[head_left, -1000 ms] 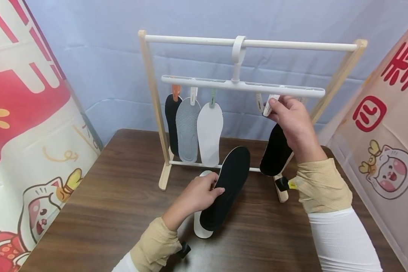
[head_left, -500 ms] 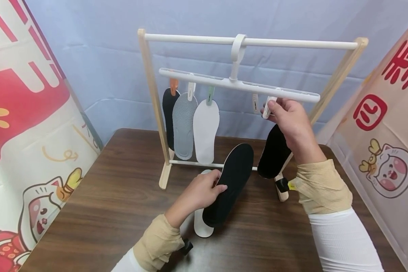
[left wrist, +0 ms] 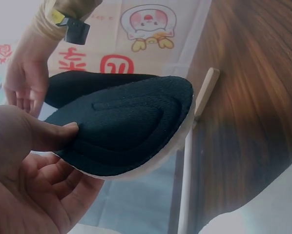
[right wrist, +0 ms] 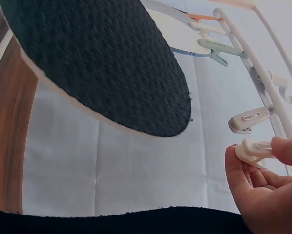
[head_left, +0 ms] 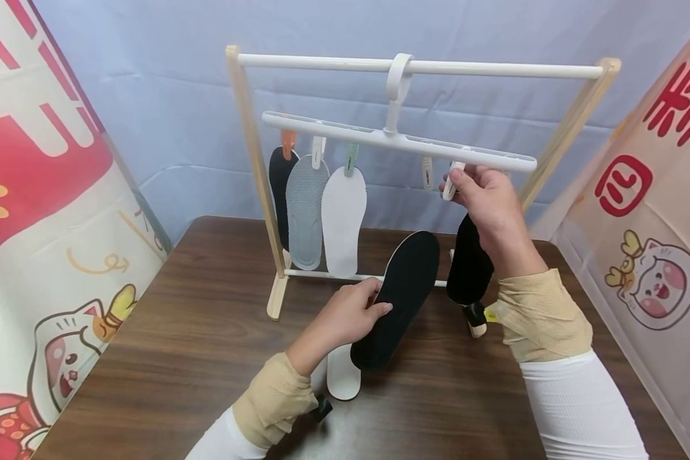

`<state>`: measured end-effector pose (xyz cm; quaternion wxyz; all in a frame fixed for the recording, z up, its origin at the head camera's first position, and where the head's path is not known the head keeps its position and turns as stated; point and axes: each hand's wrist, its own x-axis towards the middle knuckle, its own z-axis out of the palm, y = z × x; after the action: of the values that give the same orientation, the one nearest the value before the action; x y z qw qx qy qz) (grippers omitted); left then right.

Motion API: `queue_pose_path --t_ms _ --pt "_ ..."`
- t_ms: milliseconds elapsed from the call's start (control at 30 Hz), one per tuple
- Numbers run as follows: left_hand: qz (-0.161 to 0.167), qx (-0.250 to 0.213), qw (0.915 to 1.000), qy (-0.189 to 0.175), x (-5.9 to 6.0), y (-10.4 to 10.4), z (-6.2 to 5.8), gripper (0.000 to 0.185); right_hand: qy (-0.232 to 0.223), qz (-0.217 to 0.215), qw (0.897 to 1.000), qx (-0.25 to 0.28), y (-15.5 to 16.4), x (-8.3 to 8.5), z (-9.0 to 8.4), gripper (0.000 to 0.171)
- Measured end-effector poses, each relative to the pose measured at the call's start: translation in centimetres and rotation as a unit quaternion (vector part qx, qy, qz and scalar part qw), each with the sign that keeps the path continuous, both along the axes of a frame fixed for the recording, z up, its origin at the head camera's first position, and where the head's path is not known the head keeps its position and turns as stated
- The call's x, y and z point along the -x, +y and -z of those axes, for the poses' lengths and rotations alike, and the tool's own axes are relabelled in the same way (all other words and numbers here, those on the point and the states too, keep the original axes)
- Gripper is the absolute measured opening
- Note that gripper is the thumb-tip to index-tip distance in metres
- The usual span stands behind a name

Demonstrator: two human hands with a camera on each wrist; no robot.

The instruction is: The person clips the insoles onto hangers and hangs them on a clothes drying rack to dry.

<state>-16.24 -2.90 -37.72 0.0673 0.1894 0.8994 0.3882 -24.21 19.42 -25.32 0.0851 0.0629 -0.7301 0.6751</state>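
Landmark: white clip point(head_left: 452, 181) pinched open-side down between thumb and fingers of right hand point(head_left: 489, 207), hanging from the right half of the peg hanger point(head_left: 399, 142). Black insole point(head_left: 398, 298) gripped at its left edge by left hand point(head_left: 347, 316), thumb on the dark top face, fingers curled behind the pale underside, as confirmed in the left wrist view point(left wrist: 124, 129). Position of insole: below and left of the clip, lifted off the bench point(head_left: 195, 345), rounded upper tip nearest the clip yet apart from it. Long axis: tilted, running from lower left to upper right, so pointing roughly toward the clip. Nearer hand to the clip: right, already on it; left hand well below it. Second black insole point(head_left: 470, 265) hanging directly under the clip region, behind the right wrist; which peg carries it cannot be told. Spare empty clip point(head_left: 427, 173) just left of the landmark clip. Further left of it, three clipped insoles: black point(head_left: 277, 191), grey point(head_left: 305, 214), white point(head_left: 342, 223). White insole point(head_left: 344, 378) flat on the bench below the held one. Judgement: remaining gap chiefly vertical, with a small rightward offset.
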Motion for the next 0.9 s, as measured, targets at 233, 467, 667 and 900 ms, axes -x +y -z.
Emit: queue_pose_path --t_ms 233,467,667,900 --pt "0.001 -0.004 0.9998 0.021 0.0 0.3 -0.1 0.02 0.009 0.011 1.0 0.023 -0.4 -0.2 0.0 0.024" --pt "0.003 -0.003 0.9991 0.043 -0.1 0.7 -0.4 0.02 0.012 0.029 0.998 0.052 -0.8 -0.5 0.0 0.025" --pt "0.002 -0.024 0.9992 0.033 -0.1 1.1 -0.7 0.013 0.028 0.044 0.994 0.097 -1.1 -0.6 0.1 0.024" --pt "-0.004 -0.026 0.9993 0.025 -0.1 1.7 -0.7 0.014 0.038 0.042 0.991 0.122 -1.3 -0.7 0.2 0.021"
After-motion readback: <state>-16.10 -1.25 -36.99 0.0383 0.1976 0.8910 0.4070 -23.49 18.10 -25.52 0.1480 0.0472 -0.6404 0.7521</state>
